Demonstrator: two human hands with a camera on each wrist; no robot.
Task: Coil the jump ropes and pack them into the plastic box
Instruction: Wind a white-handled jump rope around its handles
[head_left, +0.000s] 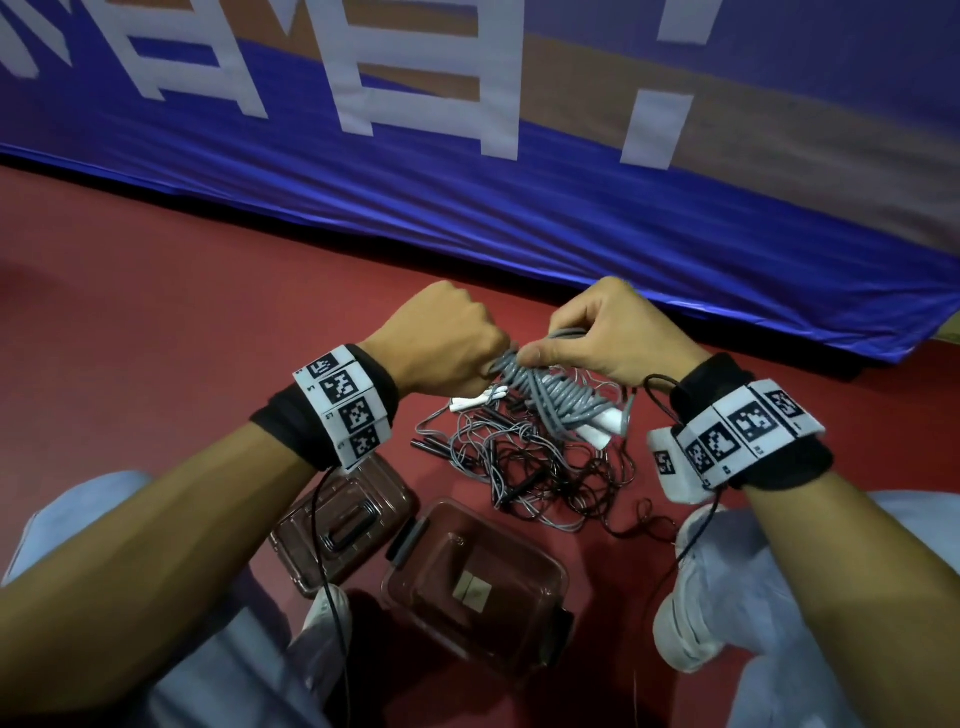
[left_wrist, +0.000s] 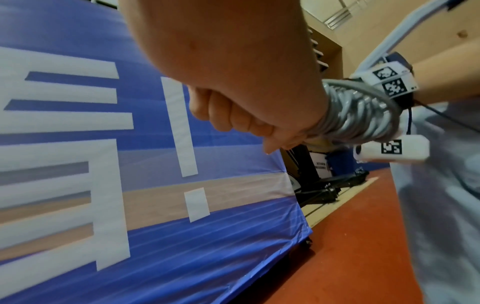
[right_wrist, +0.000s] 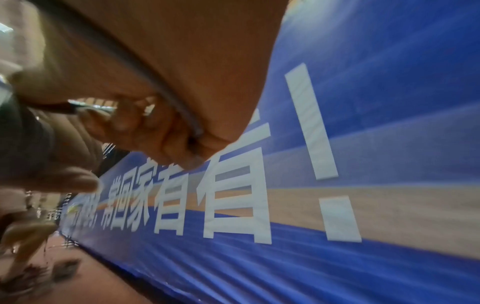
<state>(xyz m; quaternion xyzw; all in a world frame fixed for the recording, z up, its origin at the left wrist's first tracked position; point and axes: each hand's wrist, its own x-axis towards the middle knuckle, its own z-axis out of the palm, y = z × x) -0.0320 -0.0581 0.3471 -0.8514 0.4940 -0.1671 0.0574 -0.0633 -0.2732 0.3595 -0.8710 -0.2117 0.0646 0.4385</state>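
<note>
Head view: you hold one grey jump rope half-coiled above the red floor, coiling step in hand.
Your left hand is clenched round the end of the bundle; your right hand pinches the cord at its top between thumb and curled fingers, cord running over the palm in the right wrist view. White handles poke out of the wrapped turns. Remaining ropes, grey and black, lie tangled on the floor just beyond the plastic box, which sits open and looks empty, its lid beside it. Next move, by judgement: tuck the loose end so the wraps hold, then lower the bundle into the box; a slack tuck risks the coil springing apart.
</note>
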